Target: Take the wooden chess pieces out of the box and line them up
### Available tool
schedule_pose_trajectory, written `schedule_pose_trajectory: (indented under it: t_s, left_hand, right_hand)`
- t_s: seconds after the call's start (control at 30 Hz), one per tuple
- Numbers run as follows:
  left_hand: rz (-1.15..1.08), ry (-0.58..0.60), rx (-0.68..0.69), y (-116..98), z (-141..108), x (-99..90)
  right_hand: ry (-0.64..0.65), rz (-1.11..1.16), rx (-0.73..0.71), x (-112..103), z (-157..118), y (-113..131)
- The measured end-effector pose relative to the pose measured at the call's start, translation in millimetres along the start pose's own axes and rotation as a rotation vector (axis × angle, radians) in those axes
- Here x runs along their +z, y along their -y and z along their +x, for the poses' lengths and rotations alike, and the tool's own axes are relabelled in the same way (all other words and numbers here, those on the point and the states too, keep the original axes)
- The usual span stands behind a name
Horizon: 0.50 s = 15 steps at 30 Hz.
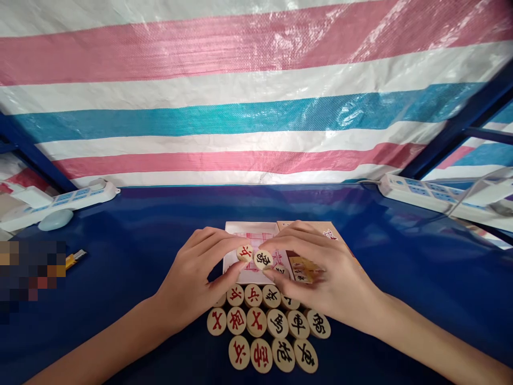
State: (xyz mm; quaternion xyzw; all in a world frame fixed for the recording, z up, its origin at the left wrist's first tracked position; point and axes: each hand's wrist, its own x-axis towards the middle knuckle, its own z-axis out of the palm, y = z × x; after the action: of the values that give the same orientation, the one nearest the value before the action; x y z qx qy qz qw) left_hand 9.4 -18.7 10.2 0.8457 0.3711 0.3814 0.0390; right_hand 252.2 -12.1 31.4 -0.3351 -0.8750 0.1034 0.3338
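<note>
Between the thumb and fingers of my left hand point(196, 264) is a round wooden Chinese chess piece with a red character point(244, 253). My right hand point(328, 262) pinches a similar piece with a black character point(263, 259). The two pieces are side by side above an open white box point(231, 229), where a red-printed sheet point(248, 236) lies. Partly behind my right hand is a tan box lid point(310, 229) with a picture on it. Closer to me, chess pieces point(256, 321) stand in rows on the blue table, red characters left and black ones right. My hands hide a few pieces.
White power strips stand at the left point(86, 197) and right point(420, 192) table edges. A pale rounded object point(56, 219) and a yellow utility knife point(74, 260) lie left, beside a pixelated patch. A striped plastic sheet point(256, 117) hangs behind the blue table point(160, 214).
</note>
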Motion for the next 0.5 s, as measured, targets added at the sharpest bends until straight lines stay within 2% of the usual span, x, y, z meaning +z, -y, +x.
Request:
schedule_pose_trajectory:
  t_s: [0.2, 0.4, 0.5]
  left_hand:
    - [-0.098, 0.02, 0.007, -3.8, -3.8, 0.5]
    - [-0.105, -0.03, -0.013, -2.3, -2.4, -0.1]
    - [-0.099, -0.032, -0.033, -1.1, -2.0, -0.7]
  right_hand:
    - [0.051, -0.034, -0.114, -13.8, 5.4, 4.6]
    - [-0.086, -0.053, -0.179, -5.1, 7.3, -5.8]
    - [-0.078, -0.073, -0.159, -1.3, 4.1, -10.5]
